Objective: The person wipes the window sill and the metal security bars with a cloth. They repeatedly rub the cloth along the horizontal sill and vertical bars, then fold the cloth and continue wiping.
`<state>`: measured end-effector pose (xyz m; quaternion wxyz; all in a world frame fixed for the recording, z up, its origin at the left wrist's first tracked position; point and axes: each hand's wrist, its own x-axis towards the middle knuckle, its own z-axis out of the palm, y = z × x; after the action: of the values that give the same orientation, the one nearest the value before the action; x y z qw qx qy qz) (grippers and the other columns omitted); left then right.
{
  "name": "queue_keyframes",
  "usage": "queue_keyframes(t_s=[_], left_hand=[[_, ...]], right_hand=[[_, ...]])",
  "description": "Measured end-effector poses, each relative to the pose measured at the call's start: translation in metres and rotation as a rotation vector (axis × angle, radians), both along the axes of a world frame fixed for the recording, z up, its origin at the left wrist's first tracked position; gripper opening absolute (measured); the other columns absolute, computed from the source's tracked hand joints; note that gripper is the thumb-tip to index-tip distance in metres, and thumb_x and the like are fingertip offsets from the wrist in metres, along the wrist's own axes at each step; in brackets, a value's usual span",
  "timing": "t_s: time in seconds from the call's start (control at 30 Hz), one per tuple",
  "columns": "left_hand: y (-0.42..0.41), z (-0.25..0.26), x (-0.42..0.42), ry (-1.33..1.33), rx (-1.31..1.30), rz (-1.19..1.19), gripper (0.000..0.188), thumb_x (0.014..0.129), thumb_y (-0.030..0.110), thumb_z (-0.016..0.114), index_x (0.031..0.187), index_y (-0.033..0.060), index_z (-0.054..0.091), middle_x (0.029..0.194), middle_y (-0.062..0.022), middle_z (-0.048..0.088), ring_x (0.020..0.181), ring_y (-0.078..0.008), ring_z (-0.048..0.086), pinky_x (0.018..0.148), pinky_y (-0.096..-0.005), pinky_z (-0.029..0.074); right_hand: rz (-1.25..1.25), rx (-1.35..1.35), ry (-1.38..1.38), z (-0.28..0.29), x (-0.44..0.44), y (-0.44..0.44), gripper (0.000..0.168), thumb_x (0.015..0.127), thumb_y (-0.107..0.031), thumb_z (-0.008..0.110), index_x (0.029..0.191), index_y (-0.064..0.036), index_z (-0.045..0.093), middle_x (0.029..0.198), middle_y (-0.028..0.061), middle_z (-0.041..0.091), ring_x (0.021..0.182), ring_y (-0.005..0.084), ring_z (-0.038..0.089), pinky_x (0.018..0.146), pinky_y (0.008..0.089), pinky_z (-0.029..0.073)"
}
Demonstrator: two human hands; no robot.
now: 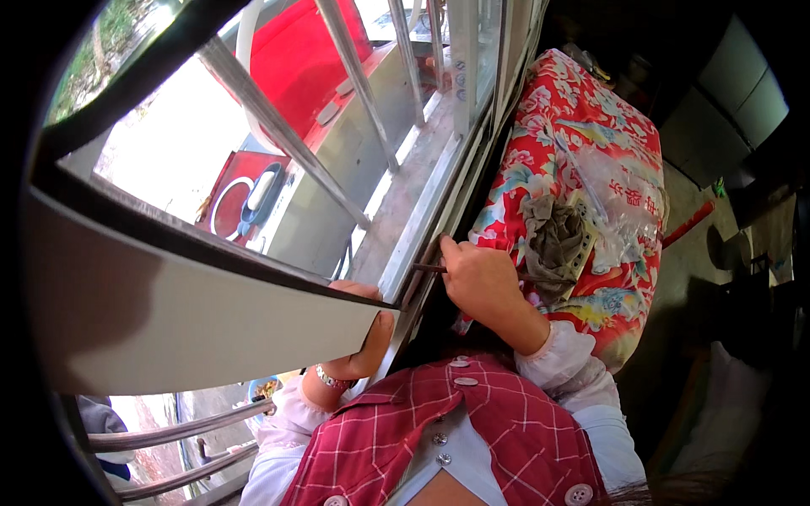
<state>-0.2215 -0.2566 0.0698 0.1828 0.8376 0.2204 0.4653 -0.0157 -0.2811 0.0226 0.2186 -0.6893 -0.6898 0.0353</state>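
Note:
My left hand (373,345) grips the lower corner of a white-faced window sash (221,310), with the thumb on the near side and fingers behind the edge. A bracelet circles that wrist. In my right hand (481,275) is a thin dark rod (429,268), its kind unclear. The rod's left end is at the metal window frame (436,218), and its other end passes behind my hand towards a crumpled grey rag (550,237). Whether the tip touches the frame's track, I cannot tell.
Metal bars (285,136) stand outside the window, beyond the sill (411,177). A blue soap dish (261,196) lies past them. On my right, a red floral cloth (525,145) carries a clear plastic bag (623,196) with writing and a cream power strip (587,243) partly under the rag.

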Motion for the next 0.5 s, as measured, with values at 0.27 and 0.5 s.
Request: queue_keyframes(t_s=[0.27,0.5], left_hand=[[0.001,-0.002,0.0,-0.007,0.073,-0.029,0.02,0.073,-0.01,0.06,0.091,-0.0012,0.059,0.09,-0.0155,0.061,0.079,-0.0297,0.057,0.068,-0.0395,0.047],[0.002,-0.003,0.002,-0.023,0.097,-0.036,0.02,0.074,-0.009,0.06,0.092,-0.0022,0.058,0.091,-0.0162,0.061,0.078,-0.0288,0.057,0.067,-0.0386,0.046]], right_hand=[[0.249,-0.048,-0.137,0.014,0.022,0.025,0.006,0.073,-0.011,0.058,0.075,-0.006,0.059,0.068,0.0128,0.061,0.065,0.0336,0.063,0.055,0.0445,0.048],[0.398,-0.073,-0.102,0.02,0.029,0.026,0.007,0.07,-0.013,0.062,0.073,-0.007,0.06,0.068,0.0124,0.062,0.069,0.0341,0.063,0.06,0.0445,0.05]])
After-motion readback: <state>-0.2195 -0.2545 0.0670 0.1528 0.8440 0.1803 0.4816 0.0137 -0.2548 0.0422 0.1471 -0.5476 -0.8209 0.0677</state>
